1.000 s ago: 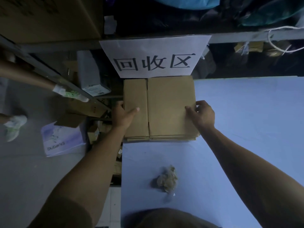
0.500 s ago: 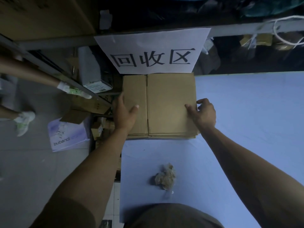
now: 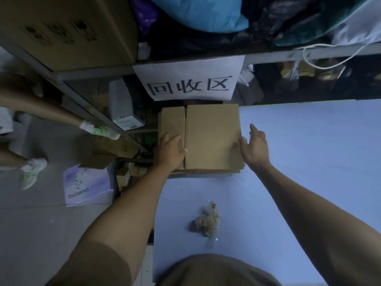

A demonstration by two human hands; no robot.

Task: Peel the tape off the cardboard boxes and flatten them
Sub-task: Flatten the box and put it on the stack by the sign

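A stack of flattened cardboard boxes [image 3: 212, 133] lies at the far left corner of the blue table [image 3: 299, 162], just below a white paper sign [image 3: 189, 81]. My left hand [image 3: 170, 152] rests flat on the stack's left part, fingers spread over the top sheet. At the stack's right edge is my right hand [image 3: 254, 146], fingers apart and pointing away, thumb touching the cardboard. A crumpled ball of peeled tape [image 3: 207, 221] lies on the table nearer to me.
A metal shelf [image 3: 268, 55] with bags and a large carton [image 3: 66, 32] runs along the back. Left of the table, small boxes and a white "bubandi" box [image 3: 88, 184] sit on the floor. Another person's legs and shoe [image 3: 33, 169] are at far left.
My right hand has opened and lifted off the stack's right edge. The left hand has slid further onto the top sheet. The stack stays in place.
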